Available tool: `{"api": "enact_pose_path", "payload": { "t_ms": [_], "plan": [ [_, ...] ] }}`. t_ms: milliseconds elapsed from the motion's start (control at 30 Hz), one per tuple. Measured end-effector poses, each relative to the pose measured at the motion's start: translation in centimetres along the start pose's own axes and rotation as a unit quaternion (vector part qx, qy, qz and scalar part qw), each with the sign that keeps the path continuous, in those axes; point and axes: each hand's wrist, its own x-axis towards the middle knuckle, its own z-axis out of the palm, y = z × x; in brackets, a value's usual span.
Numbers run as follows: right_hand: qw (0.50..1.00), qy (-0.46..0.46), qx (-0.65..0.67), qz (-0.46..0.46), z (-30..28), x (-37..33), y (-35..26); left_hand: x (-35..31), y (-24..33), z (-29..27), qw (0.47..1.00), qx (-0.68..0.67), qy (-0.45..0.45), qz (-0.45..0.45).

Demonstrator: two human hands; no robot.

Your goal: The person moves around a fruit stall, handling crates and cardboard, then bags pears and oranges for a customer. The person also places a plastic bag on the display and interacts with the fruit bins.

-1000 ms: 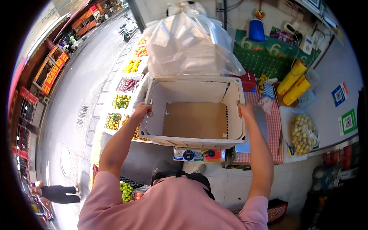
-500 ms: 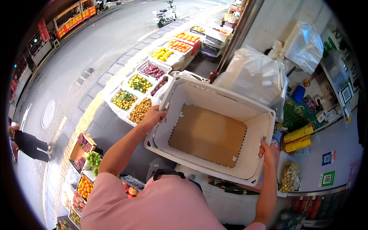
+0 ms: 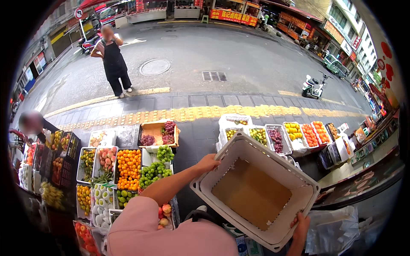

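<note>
I hold a white plastic crate (image 3: 275, 170) tilted in front of me, with a flat brown cardboard sheet (image 3: 251, 193) on its bottom. Nothing lies on the cardboard. My left hand (image 3: 208, 163) grips the rim at the crate's left end, fingers wrapped over the edge. At the opposite end, my right hand (image 3: 301, 224) is closed round the rim by the handle slot. Past the crate's far side stand trays of yellow-green fruit (image 3: 258, 135) and dark red grapes (image 3: 276, 139).
Crates of oranges (image 3: 129, 170), green grapes (image 3: 156, 170) and peaches (image 3: 106, 158) fill the left. Oranges and tomato-like fruit (image 3: 309, 135) stand right. Clear plastic bags (image 3: 333, 230) hang low right. A person in a black apron (image 3: 113, 59) stands on the street; a scooter (image 3: 315, 87) is parked farther right.
The view has swung left from the shop counter to the street and the fruit stands. The crate has come round with me, still held in both hands.
</note>
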Motion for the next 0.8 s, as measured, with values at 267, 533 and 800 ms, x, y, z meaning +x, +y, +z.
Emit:
{"api": "enact_pose_path", "payload": {
  "t_ms": [267,533,800],
  "plan": [
    [0.971,-0.231,-0.053,-0.022,16.4,9.4,-5.7,-8.1,-2.6,-11.0,0.965,-0.058,0.249,-0.055],
    [0.913,-0.399,-0.071,-0.047,29.3,18.8,-10.0,-10.5,0.9,-14.1,0.909,-0.100,0.406,-0.012],
    [0.848,-0.522,-0.076,-0.041,43.4,23.8,-14.1,-10.3,2.0,-17.3,0.861,-0.095,0.500,0.000]
  ]
}}
